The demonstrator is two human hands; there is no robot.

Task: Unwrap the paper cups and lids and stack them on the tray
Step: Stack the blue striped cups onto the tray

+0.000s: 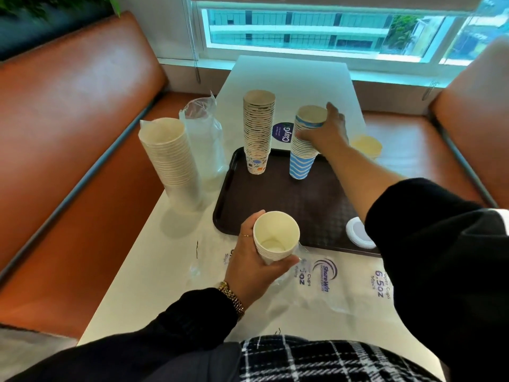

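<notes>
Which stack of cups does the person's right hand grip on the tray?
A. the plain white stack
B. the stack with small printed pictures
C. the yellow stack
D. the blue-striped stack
D: the right hand grips the blue-striped stack, standing on the tray.

A single wide-angle view comes from the person's head, looking forward and steeply down along a white tabletop (170,271) toward a window (316,31) at the far end. The camera sits close: the person's lap and dark sleeves fill the near edge, and both arms reach away from it into the scene. The brown tray (275,194) lies near the middle of the frame, orange bench seats (68,119) run along the left and right sides, and straight lines bow outward toward the corners. There is no second view.
</notes>
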